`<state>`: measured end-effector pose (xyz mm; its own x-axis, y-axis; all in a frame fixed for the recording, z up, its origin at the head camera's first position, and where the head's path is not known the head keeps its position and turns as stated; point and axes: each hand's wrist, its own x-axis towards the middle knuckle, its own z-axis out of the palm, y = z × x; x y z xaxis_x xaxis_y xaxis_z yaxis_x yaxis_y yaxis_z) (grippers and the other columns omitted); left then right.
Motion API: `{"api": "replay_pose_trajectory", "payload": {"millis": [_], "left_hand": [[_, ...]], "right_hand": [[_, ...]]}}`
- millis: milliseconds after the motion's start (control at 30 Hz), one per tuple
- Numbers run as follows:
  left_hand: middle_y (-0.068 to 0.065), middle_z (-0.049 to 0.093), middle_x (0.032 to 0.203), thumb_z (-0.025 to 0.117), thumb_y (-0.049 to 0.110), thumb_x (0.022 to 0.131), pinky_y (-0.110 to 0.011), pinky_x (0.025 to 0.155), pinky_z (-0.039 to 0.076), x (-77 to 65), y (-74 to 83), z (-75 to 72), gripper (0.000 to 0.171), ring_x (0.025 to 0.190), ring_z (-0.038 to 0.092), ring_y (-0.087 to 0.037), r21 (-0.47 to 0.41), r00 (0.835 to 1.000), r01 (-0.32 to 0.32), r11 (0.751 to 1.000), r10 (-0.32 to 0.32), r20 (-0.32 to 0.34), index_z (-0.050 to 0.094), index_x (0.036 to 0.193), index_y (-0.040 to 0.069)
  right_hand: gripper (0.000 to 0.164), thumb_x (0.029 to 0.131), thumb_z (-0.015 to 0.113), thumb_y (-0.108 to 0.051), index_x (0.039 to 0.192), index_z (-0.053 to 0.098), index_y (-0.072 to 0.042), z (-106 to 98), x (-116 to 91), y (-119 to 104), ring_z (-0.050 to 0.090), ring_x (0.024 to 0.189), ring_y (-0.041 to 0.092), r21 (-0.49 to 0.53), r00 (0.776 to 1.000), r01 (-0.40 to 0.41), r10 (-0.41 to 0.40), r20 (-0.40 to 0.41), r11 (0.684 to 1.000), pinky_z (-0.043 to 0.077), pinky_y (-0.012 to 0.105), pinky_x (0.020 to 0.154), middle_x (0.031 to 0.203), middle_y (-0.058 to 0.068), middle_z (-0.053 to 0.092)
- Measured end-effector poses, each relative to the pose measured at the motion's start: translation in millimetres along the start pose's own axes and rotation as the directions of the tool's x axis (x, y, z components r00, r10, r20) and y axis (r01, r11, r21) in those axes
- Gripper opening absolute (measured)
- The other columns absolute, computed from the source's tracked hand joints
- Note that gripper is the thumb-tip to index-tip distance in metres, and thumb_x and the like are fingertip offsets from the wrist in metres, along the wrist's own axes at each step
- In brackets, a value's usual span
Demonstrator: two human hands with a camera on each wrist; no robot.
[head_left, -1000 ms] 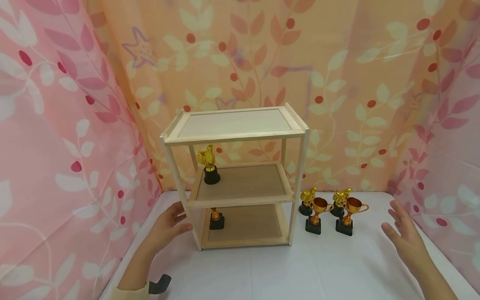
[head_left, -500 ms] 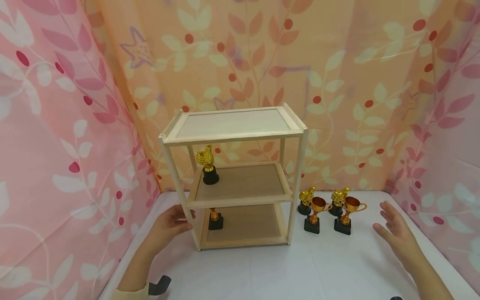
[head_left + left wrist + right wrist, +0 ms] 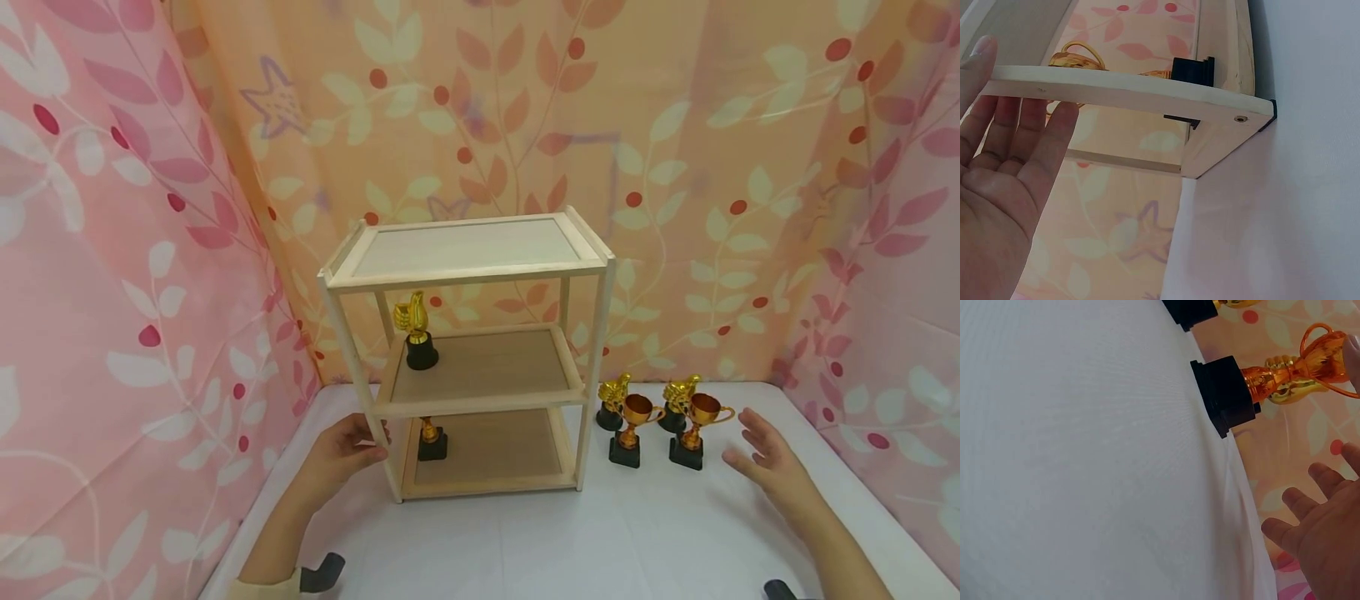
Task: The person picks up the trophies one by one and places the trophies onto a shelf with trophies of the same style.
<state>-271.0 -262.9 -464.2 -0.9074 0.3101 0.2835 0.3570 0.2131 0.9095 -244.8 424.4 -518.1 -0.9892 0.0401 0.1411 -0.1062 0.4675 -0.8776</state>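
Observation:
A pale wooden three-tier shelf (image 3: 480, 408) stands upright on the white table. My left hand (image 3: 337, 454) holds its front left post (image 3: 1129, 87), thumb on one side and fingers behind. On the middle tier, at the left, stands a gold thumbs-up trophy (image 3: 420, 333). Below it is a cup trophy (image 3: 431, 442) with its top hidden by the middle tier. Right of the shelf stand two orange-gold cup trophies, the nearer to my right hand being the right cup trophy (image 3: 693, 433). My right hand (image 3: 772, 467) is beside it with spread fingers, apart from it in the head view.
Another cup trophy (image 3: 630, 433) stands closer to the shelf. Two gold thumbs-up trophies, a left one (image 3: 613, 400) and a right one (image 3: 677, 404), stand behind the cups. Patterned cloth walls (image 3: 675, 167) enclose the table (image 3: 525, 550) at the back and sides.
My right hand has moved left toward the right cup trophy. My left hand has closed in on the shelf's front left post. The shelf and trophies stay in place.

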Motion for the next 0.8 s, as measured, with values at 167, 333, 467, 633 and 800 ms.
{"api": "replay_pose_trajectory", "payload": {"millis": [167, 333, 467, 633, 800], "left_hand": [[-0.02, 0.064, 0.111, 0.078, 0.012, 0.091, -0.025, 0.089, 0.058, 0.8, 0.3, 0.1, 0.034, 0.102, 0.067, -0.021, 0.026, 1.0, 0.028, 0.999, -0.028, -0.014, 0.061, 0.118, 0.0], [-0.017, 0.066, 0.109, 0.078, 0.012, 0.091, -0.026, 0.088, 0.058, 0.6, -2.5, 0.0, 0.031, 0.101, 0.068, -0.023, 0.042, 0.999, 0.021, 0.999, -0.02, -0.028, 0.063, 0.115, 0.001], [-0.013, 0.068, 0.106, 0.078, 0.011, 0.091, -0.026, 0.087, 0.059, 0.0, -5.7, 0.0, 0.028, 0.099, 0.068, -0.021, 0.063, 0.999, 0.002, 0.998, 0.001, -0.051, 0.064, 0.113, 0.002], [-0.012, 0.069, 0.103, 0.078, 0.008, 0.09, -0.027, 0.085, 0.059, 1.0, -8.8, 0.7, 0.026, 0.097, 0.067, -0.018, 0.062, 0.998, -0.024, 0.998, 0.027, -0.054, 0.065, 0.112, 0.002], [-0.013, 0.068, 0.103, 0.078, 0.01, 0.091, -0.027, 0.085, 0.059, 1.5, -9.1, 1.9, 0.025, 0.096, 0.067, -0.018, 0.072, 0.998, -0.02, 0.997, 0.025, -0.059, 0.064, 0.11, 0.004]], "right_hand": [[0.086, 0.104, 0.06, -0.025, 0.163, 0.001, -0.003, 2.1, 4.1, 3.3, 0.012, 0.145, 0.059, 0.021, 1.0, -0.001, 0.001, 0.012, 1.0, 0.013, 0.078, 0.111, 0.166, 0.031, 0.007], [0.087, 0.103, 0.063, -0.024, 0.163, 0.003, -0.005, 5.4, 10.0, 4.8, 0.016, 0.145, 0.058, -0.025, 0.999, 0.006, -0.005, 0.033, 1.0, 0.016, 0.076, 0.111, 0.166, 0.032, 0.012], [0.088, 0.101, 0.066, -0.02, 0.162, 0.005, -0.001, 9.1, 16.2, 5.4, 0.015, 0.146, 0.059, -0.018, 0.998, 0.034, -0.033, 0.054, 0.999, 0.015, 0.077, 0.111, 0.165, 0.032, 0.012], [0.088, 0.098, 0.069, -0.017, 0.161, 0.01, 0.002, 12.6, 17.8, 5.8, 0.012, 0.146, 0.06, 0.007, 0.997, 0.025, -0.026, 0.067, 1.0, 0.013, 0.077, 0.111, 0.164, 0.034, 0.012], [0.088, 0.096, 0.072, -0.021, 0.159, 0.017, 0.005, 15.0, 18.0, 7.4, 0.02, 0.144, 0.061, -0.067, 0.997, 0.008, -0.003, 0.073, 0.998, 0.022, 0.076, 0.108, 0.161, 0.038, 0.02]]}}
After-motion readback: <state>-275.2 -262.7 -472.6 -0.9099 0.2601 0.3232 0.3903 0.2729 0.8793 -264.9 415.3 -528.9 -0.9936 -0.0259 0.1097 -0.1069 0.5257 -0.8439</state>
